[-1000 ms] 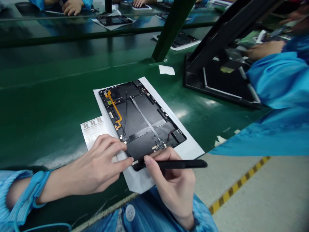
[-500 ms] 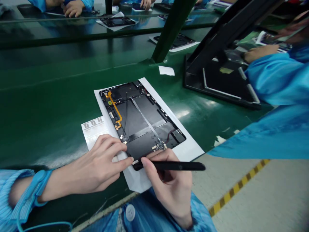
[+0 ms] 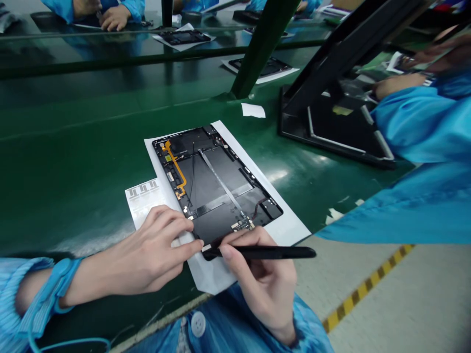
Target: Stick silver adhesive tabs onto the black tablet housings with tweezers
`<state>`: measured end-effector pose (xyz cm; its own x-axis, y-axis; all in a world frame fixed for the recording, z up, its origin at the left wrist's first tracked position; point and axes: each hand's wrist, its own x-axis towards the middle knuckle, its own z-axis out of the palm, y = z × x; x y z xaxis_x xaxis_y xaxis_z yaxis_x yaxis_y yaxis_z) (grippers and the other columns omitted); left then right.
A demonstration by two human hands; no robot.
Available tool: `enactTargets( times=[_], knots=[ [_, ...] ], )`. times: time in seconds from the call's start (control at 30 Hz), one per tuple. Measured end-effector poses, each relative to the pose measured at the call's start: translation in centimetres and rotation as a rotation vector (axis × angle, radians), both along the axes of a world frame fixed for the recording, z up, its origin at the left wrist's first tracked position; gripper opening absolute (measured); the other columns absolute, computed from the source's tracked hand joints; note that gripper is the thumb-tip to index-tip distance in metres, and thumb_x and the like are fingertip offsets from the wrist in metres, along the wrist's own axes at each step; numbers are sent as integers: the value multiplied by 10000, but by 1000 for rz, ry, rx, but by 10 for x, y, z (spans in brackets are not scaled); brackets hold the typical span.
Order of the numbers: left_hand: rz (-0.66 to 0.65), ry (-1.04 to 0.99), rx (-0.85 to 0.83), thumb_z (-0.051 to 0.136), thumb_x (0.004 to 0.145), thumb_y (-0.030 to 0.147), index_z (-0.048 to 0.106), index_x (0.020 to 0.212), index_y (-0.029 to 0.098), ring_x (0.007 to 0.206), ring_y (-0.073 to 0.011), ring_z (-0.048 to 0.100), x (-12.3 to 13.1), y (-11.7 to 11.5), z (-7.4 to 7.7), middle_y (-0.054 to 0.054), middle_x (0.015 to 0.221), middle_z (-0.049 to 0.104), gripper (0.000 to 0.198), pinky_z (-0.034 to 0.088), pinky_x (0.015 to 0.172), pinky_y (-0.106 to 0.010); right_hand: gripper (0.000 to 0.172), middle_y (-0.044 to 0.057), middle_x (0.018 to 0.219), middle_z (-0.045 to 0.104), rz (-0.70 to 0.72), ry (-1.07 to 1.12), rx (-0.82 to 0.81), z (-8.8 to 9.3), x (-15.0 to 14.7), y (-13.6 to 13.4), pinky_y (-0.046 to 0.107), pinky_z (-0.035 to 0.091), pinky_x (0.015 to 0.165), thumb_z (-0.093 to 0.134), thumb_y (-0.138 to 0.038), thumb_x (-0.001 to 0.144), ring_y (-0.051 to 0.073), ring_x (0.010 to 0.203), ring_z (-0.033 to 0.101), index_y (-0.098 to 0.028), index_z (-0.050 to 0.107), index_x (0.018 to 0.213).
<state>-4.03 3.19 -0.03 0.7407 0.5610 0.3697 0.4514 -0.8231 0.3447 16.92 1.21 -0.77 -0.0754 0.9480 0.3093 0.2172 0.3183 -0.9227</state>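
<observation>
An opened black tablet housing (image 3: 217, 181) lies on a white paper sheet (image 3: 294, 228), its inside facing up. An orange flex cable (image 3: 178, 171) runs along its left side, and a grey ribbon cable (image 3: 221, 182) crosses the middle to a small circuit board (image 3: 242, 224) near the closest end. My left hand (image 3: 154, 247) rests at the near left edge, fingers apart, fingertips touching the housing. Between thumb and fingers, my right hand (image 3: 261, 279) pinches a slim black pen-like tool (image 3: 279, 252). Its tip is over the near corner, by a small white piece (image 3: 206, 248).
A printed paper (image 3: 142, 196) lies left of the housing. Beyond stand a green post (image 3: 261, 54) and a black angled stand (image 3: 336, 132). A co-worker's blue sleeve (image 3: 423, 122) is at right. More tablet housings (image 3: 184, 37) and other people's hands (image 3: 115, 18) appear across the bench.
My right hand and the black tool have shifted slightly to the right. My left hand stays at the housing's edge. The view has moved a little.
</observation>
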Motion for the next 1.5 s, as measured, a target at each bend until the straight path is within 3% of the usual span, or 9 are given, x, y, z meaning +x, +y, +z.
enactTargets(
  times=[0.23, 0.33, 1.03, 1.1, 1.3, 1.4, 1.5],
  knots=[
    [-50, 10, -20, 427, 897, 86, 584, 1117, 124, 963, -253, 472, -1, 0, 1, -127, 1005, 545, 272, 418, 829, -446, 7, 37, 807, 638, 342, -31, -8, 14, 22, 26, 293, 515, 595, 588, -200, 912, 181, 705, 632, -201, 594, 909],
    [-46, 7, -34, 426, 892, 79, 593, 1116, 128, 973, -258, 471, -1, -1, 0, -127, 1019, 540, 284, 404, 846, -452, 33, 30, 794, 620, 388, -77, 6, 10, 25, 32, 295, 499, 582, 567, -214, 929, 179, 695, 620, -202, 584, 904],
    [-87, 24, -65, 430, 890, 40, 565, 1103, 88, 997, -259, 444, -2, -1, 2, -126, 1036, 511, 256, 362, 886, -444, 24, 47, 816, 602, 394, -239, 136, 3, 10, 23, 300, 486, 640, 534, -176, 948, 179, 734, 591, -181, 534, 924],
    [-98, 40, -71, 437, 891, 46, 553, 1138, 88, 999, -266, 442, -2, 0, 3, -131, 1042, 511, 276, 362, 878, -448, 15, 38, 816, 603, 369, -188, 110, 2, 11, 23, 290, 482, 626, 542, -178, 945, 170, 718, 597, -185, 553, 937],
    [-81, 101, -65, 437, 908, 89, 502, 1246, 119, 1013, -288, 437, -4, -2, -1, -147, 1086, 513, 346, 368, 860, -461, 77, 9, 803, 582, 115, 173, -6, -7, 16, 19, 254, 439, 566, 545, -280, 969, 137, 664, 550, -226, 596, 949],
    [-42, 142, -15, 423, 911, 102, 516, 1237, 122, 1006, -300, 452, 2, -6, 3, -147, 1052, 532, 340, 366, 840, -467, 144, 6, 776, 587, 137, 232, -57, -9, 17, 20, 256, 414, 550, 541, -336, 975, 134, 644, 535, -225, 607, 911],
    [-14, 227, 37, 387, 925, 121, 593, 1132, 116, 975, -297, 499, 13, 1, 16, -134, 988, 570, 292, 362, 834, -472, 246, 4, 735, 587, 156, 251, -77, -10, 17, 22, 263, 401, 534, 507, -385, 989, 135, 622, 538, -215, 615, 847]
  ],
)
